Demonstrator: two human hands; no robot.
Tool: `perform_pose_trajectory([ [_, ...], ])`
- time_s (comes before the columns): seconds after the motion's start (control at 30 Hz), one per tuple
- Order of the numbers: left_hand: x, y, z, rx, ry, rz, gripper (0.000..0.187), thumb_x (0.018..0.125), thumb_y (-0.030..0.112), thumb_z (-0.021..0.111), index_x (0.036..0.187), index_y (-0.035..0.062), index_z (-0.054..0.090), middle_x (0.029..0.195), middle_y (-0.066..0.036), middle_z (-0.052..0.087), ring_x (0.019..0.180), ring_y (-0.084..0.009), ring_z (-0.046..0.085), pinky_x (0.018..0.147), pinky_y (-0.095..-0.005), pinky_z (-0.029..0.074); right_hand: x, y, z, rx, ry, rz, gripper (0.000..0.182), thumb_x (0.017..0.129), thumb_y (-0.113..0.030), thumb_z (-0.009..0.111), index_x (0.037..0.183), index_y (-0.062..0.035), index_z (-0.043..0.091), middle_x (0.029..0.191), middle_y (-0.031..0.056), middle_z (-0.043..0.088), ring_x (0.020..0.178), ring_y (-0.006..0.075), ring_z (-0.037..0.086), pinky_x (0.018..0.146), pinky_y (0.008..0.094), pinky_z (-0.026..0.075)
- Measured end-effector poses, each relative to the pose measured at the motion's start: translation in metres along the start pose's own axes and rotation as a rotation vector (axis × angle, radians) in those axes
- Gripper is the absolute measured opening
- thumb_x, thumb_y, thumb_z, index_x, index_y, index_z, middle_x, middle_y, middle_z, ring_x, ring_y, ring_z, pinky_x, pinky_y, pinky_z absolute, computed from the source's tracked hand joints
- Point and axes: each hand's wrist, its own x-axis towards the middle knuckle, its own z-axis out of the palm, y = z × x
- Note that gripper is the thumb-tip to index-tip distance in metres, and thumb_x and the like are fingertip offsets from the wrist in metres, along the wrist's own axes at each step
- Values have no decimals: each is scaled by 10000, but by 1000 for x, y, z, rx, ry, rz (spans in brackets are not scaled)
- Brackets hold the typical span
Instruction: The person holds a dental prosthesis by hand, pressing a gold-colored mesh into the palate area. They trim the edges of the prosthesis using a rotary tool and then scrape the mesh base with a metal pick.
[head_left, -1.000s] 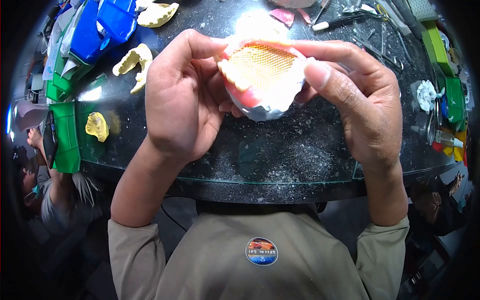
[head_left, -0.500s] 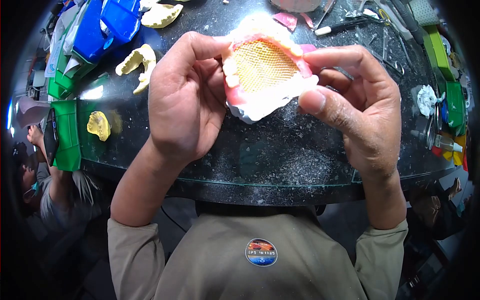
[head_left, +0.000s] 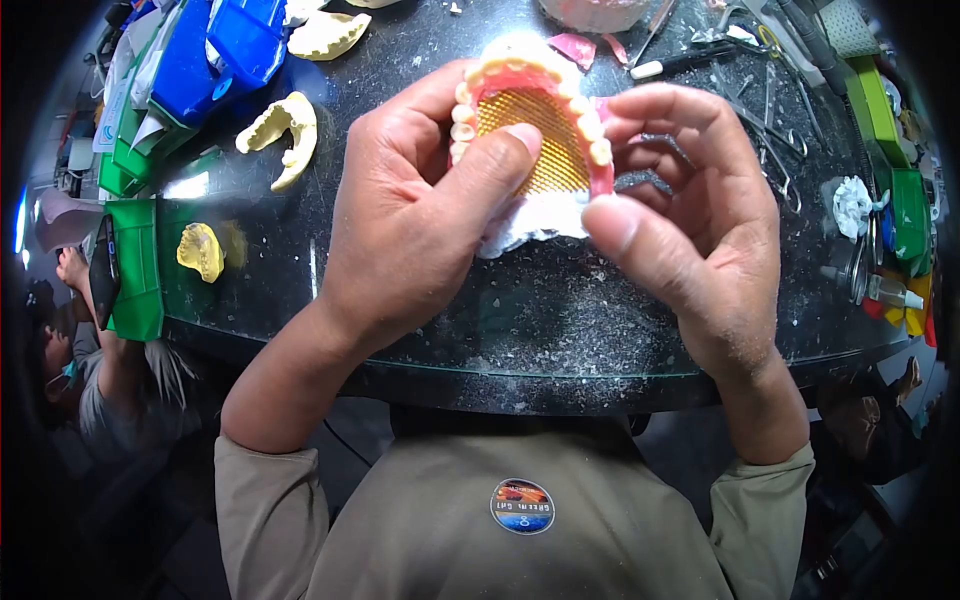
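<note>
Shirt (head_left: 430, 510) with round badge (head_left: 523, 506), nearest; beyond it, the dusted desk (head_left: 400, 358). Over the desk, the left grip (head_left: 405, 230) pinches a denture (head_left: 562, 165), its thumb across the gold mesh (head_left: 512, 110); the right grip (head_left: 700, 200) curves at the denture's right edge, whether pinching cannot be told. Farther: a cream cast (head_left: 298, 138), then pink fragments (head_left: 574, 48).

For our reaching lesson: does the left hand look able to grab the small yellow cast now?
Probably not yet: the left hand holds the denture, though nothing visible blocks the yellow cast.
</note>
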Motion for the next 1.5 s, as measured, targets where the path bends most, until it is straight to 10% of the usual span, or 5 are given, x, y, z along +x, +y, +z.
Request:
perform_pose_trajectory([
  [1.5,-10,-10,16,88,-161,8,367,889,105,576,1195,-82,499,1074,-122,608,964,-132,583,860,-252,460,2,11,8,132,-8,168,301,882,-82,564,1163,19,519,986,68,611,887,92,596,790,231,496],
])
